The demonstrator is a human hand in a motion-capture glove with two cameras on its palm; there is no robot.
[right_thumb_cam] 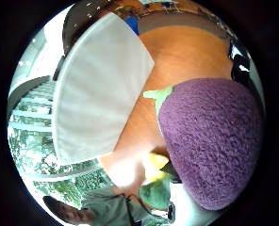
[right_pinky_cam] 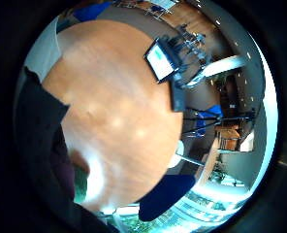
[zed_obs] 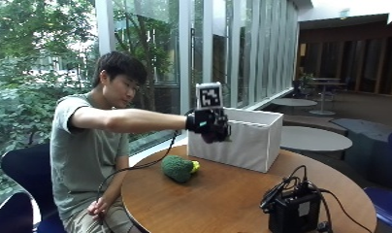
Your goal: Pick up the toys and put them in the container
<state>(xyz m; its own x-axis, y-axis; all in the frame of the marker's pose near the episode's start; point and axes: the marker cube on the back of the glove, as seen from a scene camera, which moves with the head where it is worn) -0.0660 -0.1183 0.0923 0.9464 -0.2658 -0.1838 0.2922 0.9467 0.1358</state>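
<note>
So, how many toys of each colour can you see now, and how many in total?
Purple: 1, the plush eggplant held by the gloved right hand beside the white container.
Green: 1, the plush broccoli lying on the table.
Yellow: 1, a small toy touching the broccoli.
Total: 3 toys.

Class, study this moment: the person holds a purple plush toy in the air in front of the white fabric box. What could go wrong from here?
1. The gloved right hand holds the purple plush eggplant in front of the white container, not over its opening; released now, it would likely land on the table.
2. The container looks like soft fabric, so a knock from the hand might shift or dent it.
3. The broccoli toy and a yellow toy lie on the table, easily forgotten.
</note>
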